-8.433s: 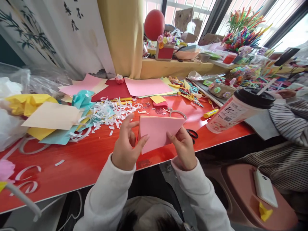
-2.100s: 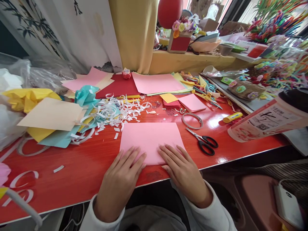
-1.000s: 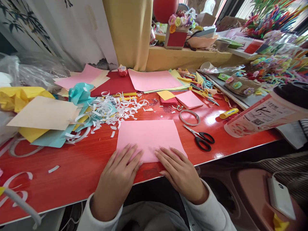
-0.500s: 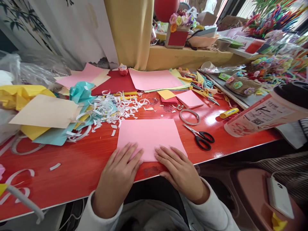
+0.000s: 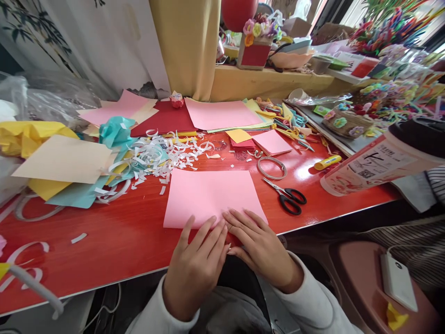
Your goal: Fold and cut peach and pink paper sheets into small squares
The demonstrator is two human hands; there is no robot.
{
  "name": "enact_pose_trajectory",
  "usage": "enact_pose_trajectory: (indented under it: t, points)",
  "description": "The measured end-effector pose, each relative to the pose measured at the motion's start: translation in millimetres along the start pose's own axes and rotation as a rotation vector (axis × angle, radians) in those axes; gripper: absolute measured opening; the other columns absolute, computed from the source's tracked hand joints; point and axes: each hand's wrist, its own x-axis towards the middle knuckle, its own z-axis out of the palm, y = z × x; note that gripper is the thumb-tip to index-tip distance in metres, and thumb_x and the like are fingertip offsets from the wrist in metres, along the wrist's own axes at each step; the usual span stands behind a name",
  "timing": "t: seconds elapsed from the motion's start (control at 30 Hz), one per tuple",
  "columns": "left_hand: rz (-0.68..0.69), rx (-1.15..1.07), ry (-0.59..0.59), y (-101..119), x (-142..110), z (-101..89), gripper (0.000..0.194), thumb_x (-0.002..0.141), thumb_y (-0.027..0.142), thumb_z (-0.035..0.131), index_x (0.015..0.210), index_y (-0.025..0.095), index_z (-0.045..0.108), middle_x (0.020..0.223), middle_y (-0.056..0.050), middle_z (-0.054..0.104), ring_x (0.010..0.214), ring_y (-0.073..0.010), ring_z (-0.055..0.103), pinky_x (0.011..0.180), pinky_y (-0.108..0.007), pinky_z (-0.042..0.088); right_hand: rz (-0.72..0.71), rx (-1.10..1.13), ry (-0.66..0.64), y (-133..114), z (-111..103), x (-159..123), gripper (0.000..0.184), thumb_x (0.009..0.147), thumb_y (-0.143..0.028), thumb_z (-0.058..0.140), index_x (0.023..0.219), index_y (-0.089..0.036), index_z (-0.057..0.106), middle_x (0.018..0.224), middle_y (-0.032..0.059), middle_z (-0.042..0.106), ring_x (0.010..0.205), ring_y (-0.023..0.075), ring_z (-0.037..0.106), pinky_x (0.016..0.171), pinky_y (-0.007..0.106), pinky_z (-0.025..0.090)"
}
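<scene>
A sheet of pink paper (image 5: 212,195) lies on the red table directly before me. My left hand (image 5: 200,260) rests at its near edge, fingers outstretched, the fingertips on the paper. Close beside it, my right hand (image 5: 255,246) lies flat with fingers extended over the paper's near right part. The two hands almost meet at the index fingers and thumbs. Neither hand grips anything. To the right of the sheet are black-handled scissors (image 5: 287,195) and a roll of clear tape (image 5: 272,168).
White paper shreds (image 5: 167,155) are heaped at the back left beside a cream sheet (image 5: 66,160). Small pink squares (image 5: 273,142) lie behind the tape. A yellow glue stick (image 5: 327,162) and a large cup (image 5: 375,157) stand to the right. The table's front edge (image 5: 313,224) runs close by.
My left hand has slid right along the pink sheet's near edge, coming up against my right hand. The right hand has barely moved. The sheet's near left corner is now uncovered.
</scene>
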Motion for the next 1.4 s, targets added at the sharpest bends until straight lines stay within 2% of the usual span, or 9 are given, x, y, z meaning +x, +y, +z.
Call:
enact_pose_trajectory:
  t: [0.23,0.43,0.6,0.8,0.9,1.03,1.13,1.3,1.4]
  points:
    - [0.032,0.066,-0.033,1.2,-6.8,3.0,0.031,0.088,0.024,0.049,0.115,0.013,0.059,0.118,-0.004,0.062,0.110,-0.0221,0.056,0.108,-0.043,0.022,-0.022,0.001,0.001,4.4,3.1,-3.8,0.047,0.095,-0.040,0.029,0.127,-0.012,0.048,0.137,0.0054,0.044,0.128,0.0198,0.038,0.105,0.039,0.032]
    - [0.086,0.149,-0.070,-9.4,-14.4,-14.4,0.030,0.088,0.021,0.048,0.112,0.009,0.060,0.116,-0.009,0.063,0.108,-0.0230,0.058,0.107,-0.044,0.024,-0.078,0.024,-0.037,13.9,2.1,-6.2,0.041,0.096,-0.034,0.029,0.123,-0.010,0.050,0.139,0.0062,0.041,0.130,0.0196,0.036,0.104,0.041,0.035]
    - [0.127,0.202,-0.126,-14.6,-17.1,-24.4,0.033,0.090,0.023,0.045,0.116,0.009,0.058,0.118,-0.009,0.062,0.110,-0.0243,0.057,0.107,-0.046,0.025,-0.110,0.029,-0.049,18.8,0.7,-8.1,0.043,0.095,-0.037,0.030,0.121,-0.009,0.050,0.139,0.0079,0.042,0.129,0.0196,0.038,0.103,0.039,0.037]
    - [0.187,0.357,-0.169,-39.9,-33.8,-36.2,0.048,0.089,0.039,0.044,0.114,0.001,0.058,0.116,-0.020,0.061,0.107,-0.0352,0.057,0.098,-0.055,0.033,-0.127,0.030,-0.088,30.7,-3.6,-16.7,0.043,0.094,-0.039,0.032,0.120,-0.011,0.051,0.140,0.0082,0.040,0.130,0.0203,0.037,0.106,0.043,0.033]
    - [0.237,0.369,-0.210,-45.9,-41.9,-42.2,0.040,0.092,0.031,0.039,0.116,0.005,0.058,0.120,-0.018,0.058,0.111,-0.0356,0.054,0.096,-0.055,0.035,-0.149,0.039,-0.101,36.0,-6.0,-21.2,0.045,0.093,-0.041,0.034,0.123,-0.012,0.050,0.139,0.0089,0.041,0.131,0.0202,0.035,0.109,0.045,0.028]
    - [0.138,0.309,-0.197,-41.4,-45.1,-44.4,0.042,0.095,0.023,0.026,0.111,0.008,0.062,0.121,-0.014,0.058,0.112,-0.0325,0.054,0.097,-0.052,0.035,-0.151,0.016,-0.098,39.0,-9.9,-27.5,0.046,0.094,-0.039,0.035,0.132,-0.015,0.040,0.138,0.0083,0.042,0.132,0.0180,0.033,0.113,0.045,0.018]
    - [0.125,0.287,-0.170,-38.6,-46.9,-44.9,0.039,0.095,0.022,0.029,0.109,0.010,0.063,0.122,-0.013,0.058,0.111,-0.0314,0.055,0.097,-0.050,0.035,-0.118,0.012,-0.077,40.6,-13.8,-35.1,0.039,0.095,-0.030,0.035,0.130,-0.016,0.043,0.135,0.0057,0.047,0.131,0.0154,0.034,0.114,0.043,0.013]
    - [0.121,0.260,-0.157,-38.7,-51.9,-46.9,0.038,0.095,0.022,0.029,0.107,0.013,0.064,0.120,-0.010,0.060,0.108,-0.0298,0.058,0.095,-0.049,0.037,-0.069,0.007,-0.091,43.3,-16.6,-51.2,0.038,0.093,-0.025,0.039,0.131,-0.018,0.041,0.135,0.0047,0.048,0.131,0.0170,0.034,0.112,0.046,0.015]
    - [0.120,0.265,-0.145,-38.7,-54.6,-48.3,0.036,0.094,0.023,0.033,0.108,0.012,0.064,0.120,-0.010,0.060,0.107,-0.0299,0.059,0.095,-0.049,0.038,-0.031,0.035,-0.059,47.0,-15.5,-60.0,0.031,0.093,-0.026,0.039,0.121,-0.019,0.050,0.132,0.0055,0.051,0.129,0.0179,0.038,0.110,0.047,0.020]
